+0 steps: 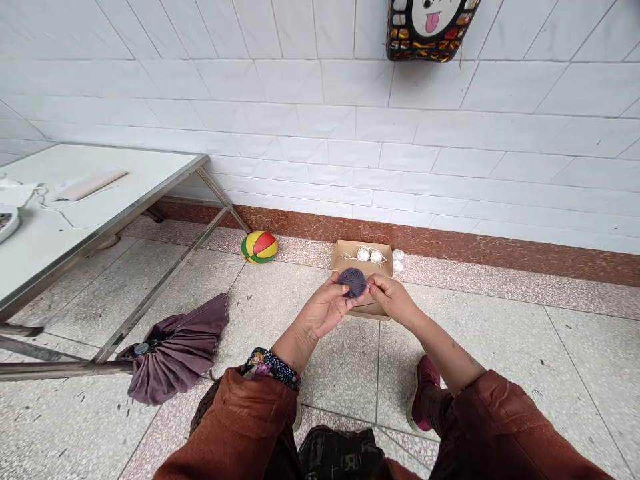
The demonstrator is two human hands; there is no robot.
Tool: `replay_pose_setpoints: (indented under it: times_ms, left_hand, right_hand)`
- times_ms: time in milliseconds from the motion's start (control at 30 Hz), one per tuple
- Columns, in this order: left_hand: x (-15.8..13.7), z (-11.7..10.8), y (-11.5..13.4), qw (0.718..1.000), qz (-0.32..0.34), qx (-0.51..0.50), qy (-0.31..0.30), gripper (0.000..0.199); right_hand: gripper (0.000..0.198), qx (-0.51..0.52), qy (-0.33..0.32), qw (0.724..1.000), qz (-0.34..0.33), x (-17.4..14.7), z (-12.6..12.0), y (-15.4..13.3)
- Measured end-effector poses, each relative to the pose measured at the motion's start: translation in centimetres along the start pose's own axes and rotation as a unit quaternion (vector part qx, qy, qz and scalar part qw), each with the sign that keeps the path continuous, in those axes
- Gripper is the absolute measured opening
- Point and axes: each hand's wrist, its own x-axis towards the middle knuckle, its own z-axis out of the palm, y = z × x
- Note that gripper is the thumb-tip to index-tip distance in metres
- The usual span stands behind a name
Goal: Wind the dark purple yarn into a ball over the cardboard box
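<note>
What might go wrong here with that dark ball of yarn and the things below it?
The dark yarn ball might slip from the fingers of the left hand and perhaps unwind. White thread lies loose beside the two white balls in the cardboard box, so it could tangle.

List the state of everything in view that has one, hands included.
Left hand: holding yarn ball
Yarn ball: wound up
Right hand: fingertips pinched beside yarn ball
Cardboard box: open, white balls inside
Umbrella: collapsed, loose, lying on floor
Colourful ball: resting on floor
</note>
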Motion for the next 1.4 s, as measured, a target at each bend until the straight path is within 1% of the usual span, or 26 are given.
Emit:
replay_pose_setpoints:
  times_ms: [100,167,233,300,400,500,600,667,733,800,867,933,1033,1133,1200,1233,1333,1400]
  left_hand:
    - [0.5,-0.7,0.0,0.995,0.014,-0.004,0.097,0.030]
    - [0.8,-1.0,-0.1,0.989,0.008,0.010,0.147,0.030]
    - [0.9,-1.3,-0.2,0.983,0.001,0.050,0.176,0.030]
    - [0.9,-1.4,-0.6,0.977,-0.002,0.114,0.179,0.031]
    - [0.8,-1.3,-1.3,0.966,-0.002,0.216,0.145,0.038]
    - [0.6,-1.2,-1.8,0.960,-0.017,0.269,0.077,0.056]
    - [0.3,-0.9,-1.9,0.968,-0.043,0.246,-0.021,0.070]
    - [0.1,-0.6,-1.7,0.975,-0.053,0.204,-0.062,0.073]
    - [0.0,-0.3,-1.4,0.982,-0.055,0.158,-0.083,0.072]
    - [-0.1,-0.1,-1.2,0.987,-0.054,0.117,-0.101,0.064]
    - [0.0,0.0,-1.0,0.987,-0.055,0.088,-0.119,0.052]
    - [0.0,-0.1,-0.9,0.988,-0.052,0.074,-0.123,0.043]
    - [0.2,-0.3,-0.8,0.994,-0.025,0.062,-0.091,0.039]
    - [0.6,-0.8,-0.6,0.998,0.019,0.045,-0.026,0.040]
    - [0.9,-1.0,-0.4,0.998,0.045,0.042,0.019,0.040]
    - [1.1,-1.2,-0.3,0.997,0.056,0.044,0.037,0.040]
    - [1.5,-1.4,-0.3,0.992,0.075,0.072,0.072,0.041]
    - [1.5,-1.4,-0.5,0.987,0.076,0.117,0.086,0.042]
  right_hand:
    - [0.027,-0.022,-0.016,1.000,-0.014,-0.3,-0.2,-0.3]
    - [0.027,-0.015,-0.043,0.999,-0.018,-0.5,-0.5,-0.7]
    - [0.026,0.015,-0.077,0.997,-0.022,-0.7,-0.8,-1.2]
    - [0.026,0.052,-0.097,0.994,-0.027,-0.8,-1.1,-1.7]
    - [0.024,0.086,-0.073,0.993,-0.042,-0.7,-1.7,-2.3]
    - [0.022,0.087,-0.017,0.995,-0.042,-0.4,-2.0,-2.2]
    - [0.023,0.084,0.025,0.996,-0.019,-0.1,-1.8,-1.6]
    - [0.024,0.101,0.025,0.995,0.012,0.0,-1.5,-1.0]
    - [0.026,0.124,0.002,0.991,0.048,0.1,-1.3,-0.5]
    - [0.027,0.138,-0.023,0.988,0.068,0.0,-1.0,0.0]
    - [0.025,0.138,-0.038,0.987,0.066,0.0,-0.9,0.4]
    - [0.023,0.111,-0.037,0.991,0.060,-0.1,-0.8,0.7]
    - [0.022,0.035,-0.026,0.997,0.057,-0.2,-0.7,1.0]
    - [0.022,-0.005,-0.020,0.999,0.035,-0.4,-0.6,0.8]
    - [0.022,-0.001,-0.035,0.999,0.006,-0.6,-0.5,0.4]
    - [0.022,0.007,-0.054,0.999,-0.008,-0.7,-0.5,0.0]
    - [0.026,0.046,-0.119,0.991,-0.035,-1.2,-0.8,-1.1]
    - [0.028,0.077,-0.134,0.987,-0.040,-1.3,-1.3,-1.9]
